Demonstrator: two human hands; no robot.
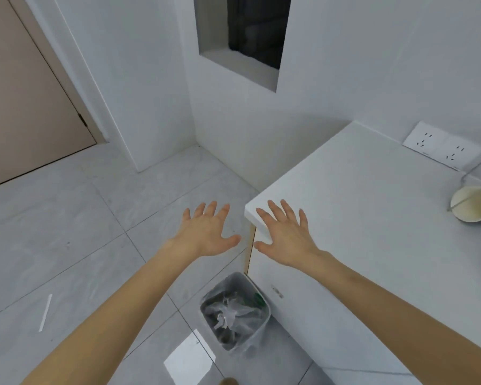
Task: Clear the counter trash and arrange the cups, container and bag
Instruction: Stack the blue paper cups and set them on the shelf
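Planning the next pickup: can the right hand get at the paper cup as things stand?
Probably yes. The right hand is open and empty over the counter corner, and bare countertop lies between it and the cup.

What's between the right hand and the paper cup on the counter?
Nothing: in the head view, only bare white counter stretches from the right hand to the paper cup.

No readable text, labels, brands, numbers — none on any surface.
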